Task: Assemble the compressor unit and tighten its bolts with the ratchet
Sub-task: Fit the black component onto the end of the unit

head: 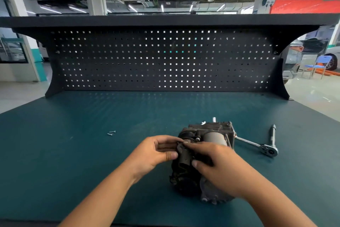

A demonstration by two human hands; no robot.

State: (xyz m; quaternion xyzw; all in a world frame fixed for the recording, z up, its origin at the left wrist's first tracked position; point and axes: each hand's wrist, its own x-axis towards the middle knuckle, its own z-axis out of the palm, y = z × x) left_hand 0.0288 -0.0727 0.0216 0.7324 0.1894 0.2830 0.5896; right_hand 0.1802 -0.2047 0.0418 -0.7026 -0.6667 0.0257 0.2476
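Workshop bench, teal mat (73,153), dark pegboard (165,59) at far side. Compressor unit (207,140) right of centre, near edge. Small bracket (184,153) pinched against it by left hand (156,153) and right hand (219,168), both closed on it. Ratchet (257,146) just right of unit. Two bolts (111,133) farther left, apart.

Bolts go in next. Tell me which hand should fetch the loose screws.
Left. The loose screws lie on the mat on the left hand's side; the right hand would have to cross the compressor.
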